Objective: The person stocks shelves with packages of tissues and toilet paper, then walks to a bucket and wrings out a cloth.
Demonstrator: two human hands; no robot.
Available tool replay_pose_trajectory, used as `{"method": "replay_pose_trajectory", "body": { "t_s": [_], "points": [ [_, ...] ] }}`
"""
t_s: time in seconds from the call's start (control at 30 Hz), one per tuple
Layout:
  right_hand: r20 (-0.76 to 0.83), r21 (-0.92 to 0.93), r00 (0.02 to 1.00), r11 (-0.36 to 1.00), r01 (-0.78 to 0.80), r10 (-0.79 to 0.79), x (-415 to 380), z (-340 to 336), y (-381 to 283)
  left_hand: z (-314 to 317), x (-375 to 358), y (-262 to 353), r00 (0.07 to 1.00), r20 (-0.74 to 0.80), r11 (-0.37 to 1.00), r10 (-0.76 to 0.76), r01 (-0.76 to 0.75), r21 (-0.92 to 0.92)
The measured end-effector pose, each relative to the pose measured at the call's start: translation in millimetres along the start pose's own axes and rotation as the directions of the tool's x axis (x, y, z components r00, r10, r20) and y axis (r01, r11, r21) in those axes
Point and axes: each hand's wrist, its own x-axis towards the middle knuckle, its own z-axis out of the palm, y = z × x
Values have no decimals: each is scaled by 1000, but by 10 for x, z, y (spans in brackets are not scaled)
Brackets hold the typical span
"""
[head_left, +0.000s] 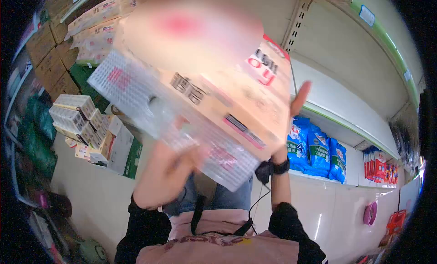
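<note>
A large plastic-wrapped carton pack [214, 104], pale orange with red print and barcodes, fills the middle of the head view and is blurred by motion. My left hand [182, 154] presses up against its underside, fingers partly hidden behind the wrapping. My right hand [298, 102] supports its right end with the palm flat and fingers pointing up; a black watch sits on that wrist. Both arms wear black sleeves.
White store shelves [346, 123] run along the right, with blue bags [318, 150] and red packs [380, 166] on a lower shelf. On the floor at left stand wrapped carton packs [77, 118] and an open box [123, 150]. Brown boxes [50, 59] are stacked behind.
</note>
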Motion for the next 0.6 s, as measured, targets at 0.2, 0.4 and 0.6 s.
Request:
{"method": "replay_pose_trajectory", "body": {
  "t_s": [0.2, 0.4, 0.6],
  "points": [
    [-205, 131, 914, 915, 381, -351, 111, 226, 519, 39, 41, 97, 981, 181, 997, -72, 68, 30],
    [-154, 141, 907, 900, 412, -392, 82, 42, 523, -271, -179, -949, 988, 117, 930, -97, 132, -344],
    [127, -37, 656, 657, 753, -744, 261, -300, 183, -478, 326, -929, 929, -250, 442, -273, -110, -890]
  ]
}}
